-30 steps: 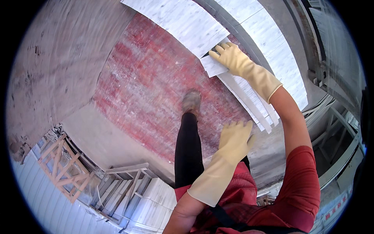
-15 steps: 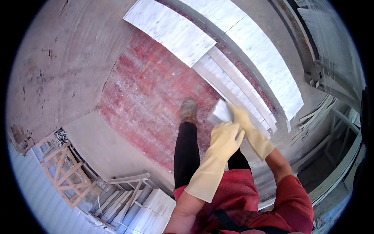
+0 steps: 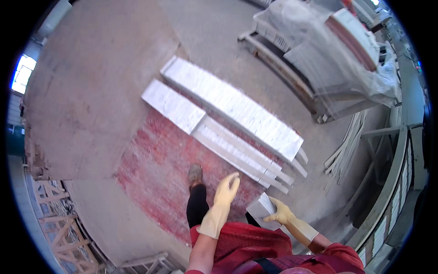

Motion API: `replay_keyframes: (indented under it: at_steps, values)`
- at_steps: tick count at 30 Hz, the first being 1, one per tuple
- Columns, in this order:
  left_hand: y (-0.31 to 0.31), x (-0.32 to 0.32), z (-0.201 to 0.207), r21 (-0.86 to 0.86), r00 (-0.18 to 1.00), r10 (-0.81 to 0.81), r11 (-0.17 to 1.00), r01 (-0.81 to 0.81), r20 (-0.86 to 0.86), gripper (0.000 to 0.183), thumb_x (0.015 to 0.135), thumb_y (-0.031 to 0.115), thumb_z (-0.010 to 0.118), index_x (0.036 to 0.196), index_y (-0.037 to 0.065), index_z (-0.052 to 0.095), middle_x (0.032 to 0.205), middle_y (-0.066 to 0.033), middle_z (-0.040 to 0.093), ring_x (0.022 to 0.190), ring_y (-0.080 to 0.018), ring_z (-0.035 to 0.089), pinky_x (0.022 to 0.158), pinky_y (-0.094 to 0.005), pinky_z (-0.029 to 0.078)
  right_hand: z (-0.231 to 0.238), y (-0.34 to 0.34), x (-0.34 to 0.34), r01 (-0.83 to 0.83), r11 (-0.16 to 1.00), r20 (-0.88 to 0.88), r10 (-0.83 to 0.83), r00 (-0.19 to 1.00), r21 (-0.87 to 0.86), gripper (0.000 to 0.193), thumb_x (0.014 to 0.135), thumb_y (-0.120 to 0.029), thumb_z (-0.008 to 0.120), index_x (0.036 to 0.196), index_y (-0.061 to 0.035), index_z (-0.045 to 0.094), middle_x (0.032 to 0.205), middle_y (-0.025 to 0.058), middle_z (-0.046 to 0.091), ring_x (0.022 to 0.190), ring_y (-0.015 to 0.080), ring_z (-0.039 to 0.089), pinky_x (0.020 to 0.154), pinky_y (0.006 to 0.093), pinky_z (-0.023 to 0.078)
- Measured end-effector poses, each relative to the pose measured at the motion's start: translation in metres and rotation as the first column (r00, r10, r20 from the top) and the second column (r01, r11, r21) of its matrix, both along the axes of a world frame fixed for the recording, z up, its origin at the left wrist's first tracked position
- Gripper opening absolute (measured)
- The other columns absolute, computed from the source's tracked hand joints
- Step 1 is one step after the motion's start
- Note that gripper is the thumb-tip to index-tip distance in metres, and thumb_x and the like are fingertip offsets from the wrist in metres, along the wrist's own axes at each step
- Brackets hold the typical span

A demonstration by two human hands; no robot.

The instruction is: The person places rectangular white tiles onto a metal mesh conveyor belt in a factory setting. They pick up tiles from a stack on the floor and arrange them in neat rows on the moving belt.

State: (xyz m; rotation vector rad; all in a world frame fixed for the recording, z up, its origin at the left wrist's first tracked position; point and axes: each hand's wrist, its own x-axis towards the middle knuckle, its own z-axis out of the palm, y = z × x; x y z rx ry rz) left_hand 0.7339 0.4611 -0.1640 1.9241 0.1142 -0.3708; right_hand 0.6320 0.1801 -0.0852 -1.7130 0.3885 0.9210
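Observation:
Both of my hands wear long cream rubber gloves. My right hand grips the edge of a white, marble-look block in front of my right thigh. Whether the block is one piece or several tiles held together, I cannot tell. My left hand is raised to the left of it, apart from the block, holding nothing, its thumb and fingers spread. Beyond my hands, a shorter row of white tiles stands on the red floor patch, with pale strips running from its near end. Behind it lies a longer white row.
My shoe rests on the red-stained floor patch. Far right stands a plastic-wrapped load on a support frame. Loose pale strips lie to the right. Wooden frames lean at the lower left.
My hands have come apart: the left has moved left, off the block, while the right keeps it, now lower in the picture. The view has swung up, showing more floor and the wrapped load.

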Motion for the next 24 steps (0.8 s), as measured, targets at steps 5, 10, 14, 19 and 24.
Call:
replay_keyframes:
  at_steps: [5,10,14,19,24]
  values:
    - [-0.06,-0.075,0.06,-0.406,0.854,0.166,0.824,-0.395,-0.493,0.05,0.112,0.039,0.067,0.153,0.01,0.063,0.142,-0.0104,0.073,0.134,-0.0245,0.066,0.116,-0.0407,0.05,0.071,-0.042,-0.015,0.089,0.996,0.183,-0.085,0.979,-0.01,0.126,0.053,-0.024,0.103,0.164,-0.0016,0.049,0.15,0.0172,0.067,0.138,0.0296,0.063,0.12,0.0393,0.046]
    - [-0.121,-0.14,0.059,-0.594,0.807,0.053,0.648,-0.476,-0.589,0.057,0.115,0.056,0.05,0.155,0.015,0.06,0.147,-0.0101,0.069,0.132,-0.0284,0.067,0.112,-0.0494,0.055,0.116,-0.061,-0.045,0.242,0.928,0.179,-0.299,0.937,0.285,0.118,0.061,-0.016,0.101,0.166,-0.0027,0.048,0.151,0.0157,0.066,0.139,0.0276,0.062,0.119,0.0394,0.047]
    - [-0.151,-0.169,0.091,-0.596,0.94,-0.219,0.803,0.021,-0.262,0.068,0.114,0.066,0.041,0.158,0.016,0.056,0.155,-0.0107,0.063,0.14,-0.0327,0.062,0.117,-0.0544,0.052,0.151,-0.065,-0.081,0.315,0.799,0.129,-0.435,0.891,0.512,0.114,0.067,-0.009,0.097,0.168,-0.0043,0.046,0.151,0.0131,0.065,0.14,0.0268,0.061,0.12,0.0404,0.047]
    - [-0.164,-0.191,0.106,-0.687,0.839,-0.367,0.726,-0.011,-0.401,0.082,0.109,0.077,0.04,0.162,0.016,0.052,0.162,-0.0118,0.058,0.147,-0.0364,0.056,0.123,-0.0573,0.046,0.175,-0.077,-0.12,0.415,0.732,0.028,-0.508,0.861,0.54,0.105,0.071,-0.01,0.089,0.167,-0.0044,0.046,0.151,0.0132,0.065,0.139,0.0283,0.062,0.119,0.0411,0.046]
    - [-0.168,-0.219,0.121,-0.794,0.768,-0.392,0.56,-0.236,-0.506,0.092,0.106,0.084,0.033,0.166,0.016,0.045,0.166,-0.0135,0.054,0.152,-0.0376,0.051,0.127,-0.0574,0.041,0.201,-0.072,-0.161,0.472,0.699,-0.032,-0.542,0.84,0.537,0.097,0.075,-0.012,0.084,0.165,-0.0046,0.049,0.149,0.0147,0.067,0.137,0.0301,0.064,0.117,0.0425,0.048]
